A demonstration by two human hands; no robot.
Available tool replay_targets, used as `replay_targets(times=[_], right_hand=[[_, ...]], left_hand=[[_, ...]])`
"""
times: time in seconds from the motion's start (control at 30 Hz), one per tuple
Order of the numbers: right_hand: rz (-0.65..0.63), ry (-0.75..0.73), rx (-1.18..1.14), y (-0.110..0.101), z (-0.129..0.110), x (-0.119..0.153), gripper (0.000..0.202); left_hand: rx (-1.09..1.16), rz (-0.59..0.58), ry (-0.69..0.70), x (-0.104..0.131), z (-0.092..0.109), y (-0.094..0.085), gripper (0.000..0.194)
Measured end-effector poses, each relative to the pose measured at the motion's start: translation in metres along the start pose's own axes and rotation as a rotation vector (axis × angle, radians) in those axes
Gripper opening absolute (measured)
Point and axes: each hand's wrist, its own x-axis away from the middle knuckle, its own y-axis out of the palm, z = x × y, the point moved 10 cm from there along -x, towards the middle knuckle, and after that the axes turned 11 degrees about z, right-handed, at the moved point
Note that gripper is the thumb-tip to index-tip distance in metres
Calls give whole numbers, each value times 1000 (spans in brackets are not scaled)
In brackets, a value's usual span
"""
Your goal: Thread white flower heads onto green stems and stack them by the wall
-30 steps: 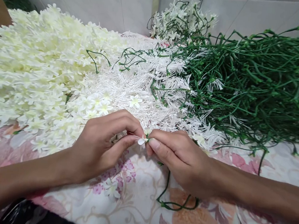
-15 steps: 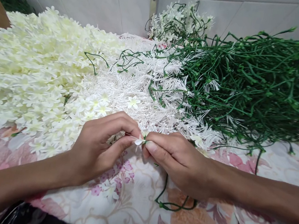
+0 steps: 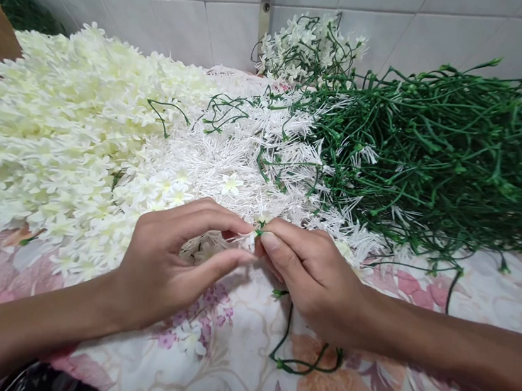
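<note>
Here at the centre, your right hand (image 3: 318, 272) has the action: thumb and forefinger pressed together, pinching the green stem (image 3: 280, 364) just below its tip. That green tip pokes out beyond your pinch, on the side facing the other hand, and the small white flower (image 3: 250, 242) sits right there, just past the right thumbnail and outside that grip. Below your right palm the rest of the stem hangs down and loops onto the floral cloth (image 3: 239, 377).

Across from it, your left hand (image 3: 172, 261) is spread, forefinger arched above, thumb stretched out below, a clear gap between the two. The flower lies at the mouth of that gap, close to the forefinger's tip. Whether that fingertip actually touches a petal, the view is too small and blurred to say for certain.

Behind your hands, it's a packed field! The pile of cream blossoms (image 3: 60, 126) fills the left, the white strands (image 3: 219, 152) spread over the middle, and the heap of green stems (image 3: 446, 161) takes the right. One loose blossom (image 3: 231, 184) lies face up on the strands, beyond your left knuckles. At the back, against the tiled wall (image 3: 177, 26), there's a bunch of white flowers on green stems (image 3: 312, 49).
</note>
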Motion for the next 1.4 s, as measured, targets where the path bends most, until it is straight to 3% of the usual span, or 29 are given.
replay_targets(times=[0.17,0.47,0.8,1.4], right_hand=[[-2,-35,37,0,-5,0,30],[-24,-91,146,4,-6,1,26],[-27,-165,250,8,-8,3,26],[-112,-48,331,16,6,4,30]], left_hand=[[-48,10,-49,0,-7,-1,15],[-101,-43,43,1,1,0,18],[-157,-12,80,1,6,2,18],[-161,2,26,7,0,4,18]])
